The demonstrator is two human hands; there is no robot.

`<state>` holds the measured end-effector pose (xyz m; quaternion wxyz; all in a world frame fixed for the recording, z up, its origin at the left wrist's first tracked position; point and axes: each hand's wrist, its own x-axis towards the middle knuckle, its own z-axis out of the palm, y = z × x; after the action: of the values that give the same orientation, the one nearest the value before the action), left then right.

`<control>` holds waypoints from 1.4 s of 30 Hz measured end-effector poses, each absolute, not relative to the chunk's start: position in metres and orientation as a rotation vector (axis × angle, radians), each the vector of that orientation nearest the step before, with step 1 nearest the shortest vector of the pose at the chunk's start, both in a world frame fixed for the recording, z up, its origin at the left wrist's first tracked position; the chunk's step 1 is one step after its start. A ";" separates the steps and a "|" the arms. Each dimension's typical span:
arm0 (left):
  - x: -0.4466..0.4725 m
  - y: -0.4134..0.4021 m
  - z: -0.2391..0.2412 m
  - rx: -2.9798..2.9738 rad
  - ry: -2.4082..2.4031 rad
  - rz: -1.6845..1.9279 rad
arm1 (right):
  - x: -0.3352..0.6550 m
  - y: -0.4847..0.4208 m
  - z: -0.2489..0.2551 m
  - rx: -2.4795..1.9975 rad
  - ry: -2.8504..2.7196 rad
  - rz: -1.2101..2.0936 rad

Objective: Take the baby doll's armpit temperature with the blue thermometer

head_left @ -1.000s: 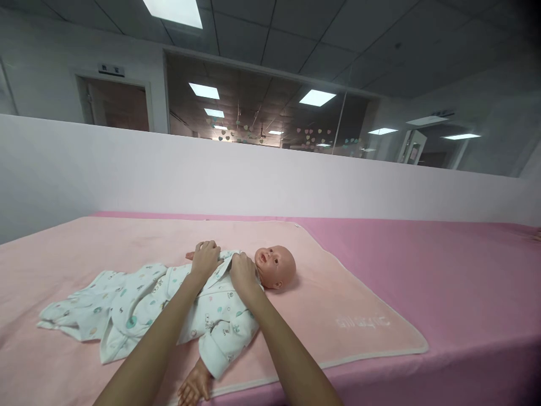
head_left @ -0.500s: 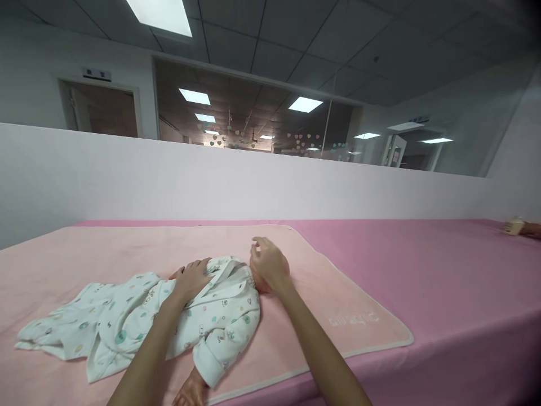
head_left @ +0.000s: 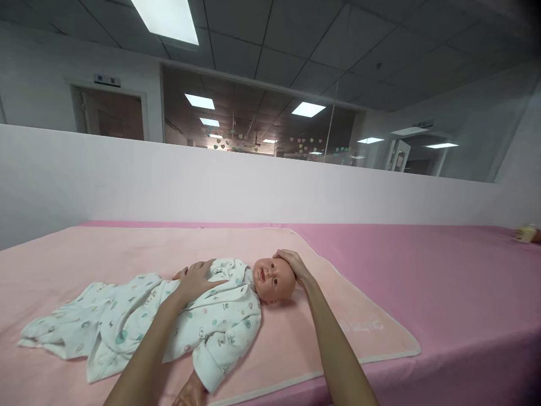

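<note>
A baby doll lies on its back on a pale pink blanket, head to the right. It wears a white printed romper whose legs trail off to the left. My left hand lies flat and open on the doll's chest. My right hand cups the top of the doll's head, fingers curved around it. One bare doll hand sticks out of the near sleeve at the bottom edge.
The blanket lies on a long table with a darker pink cover. A white partition wall runs behind it. At the far right edge a small pale object rests on the cover beside another person's hand.
My right hand left the romper collar, passed over the doll's face and now sits on the top of its head. My left hand flattened out on the chest.
</note>
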<state>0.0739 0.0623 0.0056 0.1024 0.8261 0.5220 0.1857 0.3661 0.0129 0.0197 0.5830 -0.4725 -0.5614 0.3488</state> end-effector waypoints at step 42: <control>0.072 0.062 0.006 2.414 1.498 0.645 | 0.364 0.009 0.015 -1.099 -1.237 0.925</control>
<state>0.0720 0.0616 0.0056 0.1138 0.8233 0.5107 0.2200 0.3635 0.0086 0.0147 0.5835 -0.4710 -0.5298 0.3961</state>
